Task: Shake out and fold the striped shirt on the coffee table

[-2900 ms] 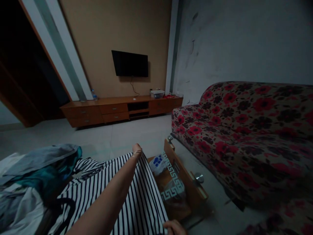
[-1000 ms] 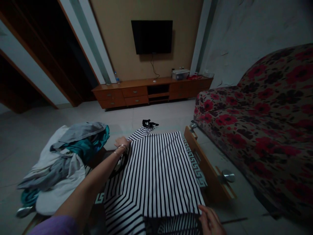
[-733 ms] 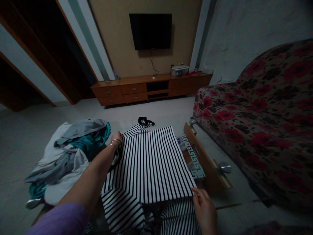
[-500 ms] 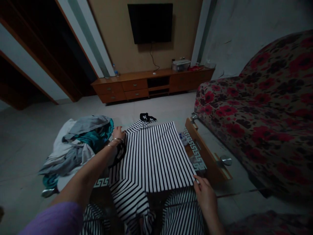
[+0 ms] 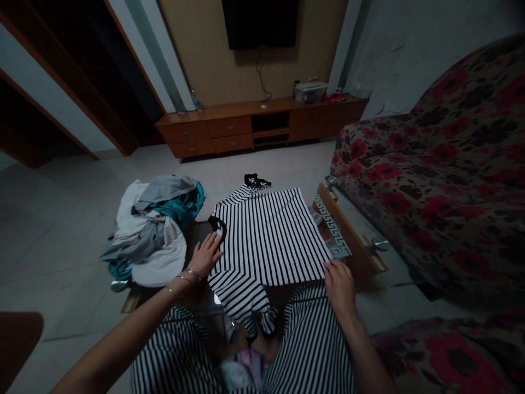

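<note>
Black-and-white striped, long-sleeved fabric shirt (image 5: 270, 235): lay spread, unfolded; was pinched by bare right hand (image 5: 339, 283), touched by loose, bangled left hand (image 5: 206, 255).

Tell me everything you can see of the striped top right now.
The striped top is white with narrow black stripes running across its body, in what looks like soft knit fabric. It has a dark neckband and long sleeves with dark, bunched ends. It lies spread on the low table, neck to the left, hem to the right; the near sleeve hangs past the near edge. The left hand rests at the neckline; the right hand grips the hem's near corner.
</note>
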The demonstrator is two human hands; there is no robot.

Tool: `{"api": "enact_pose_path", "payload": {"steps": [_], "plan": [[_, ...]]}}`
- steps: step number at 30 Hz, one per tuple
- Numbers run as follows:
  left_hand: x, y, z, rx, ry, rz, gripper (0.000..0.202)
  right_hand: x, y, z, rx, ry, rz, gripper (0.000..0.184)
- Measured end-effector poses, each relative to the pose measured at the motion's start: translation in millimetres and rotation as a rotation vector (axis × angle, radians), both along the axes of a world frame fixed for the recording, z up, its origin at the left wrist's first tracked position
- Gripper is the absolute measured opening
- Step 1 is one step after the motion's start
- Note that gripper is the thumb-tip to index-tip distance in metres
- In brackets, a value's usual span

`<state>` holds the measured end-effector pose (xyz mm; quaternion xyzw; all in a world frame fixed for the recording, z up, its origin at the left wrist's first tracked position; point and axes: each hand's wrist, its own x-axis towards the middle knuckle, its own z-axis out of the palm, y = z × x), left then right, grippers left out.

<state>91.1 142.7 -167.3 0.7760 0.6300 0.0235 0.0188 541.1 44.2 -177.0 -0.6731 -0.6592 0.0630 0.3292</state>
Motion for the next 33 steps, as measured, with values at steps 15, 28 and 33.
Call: {"api": "enact_pose_path", "payload": {"steps": [15, 28, 33], "plan": [[4, -129, 1.7, -0.070, -0.377, -0.423, 0.072, -176, -106, -51.3, -0.308, 0.449, 0.184, 0.030], [-16, -139, 7.4, -0.048, -0.419, -0.370, 0.058, -148, -126, 12.5, -0.607, 1.175, 0.093, 0.043], [-23, -147, 2.6, -0.069, -0.355, -0.397, 0.053, -156, -128, 45.0, -0.652, 1.234, 0.213, 0.052]]}}
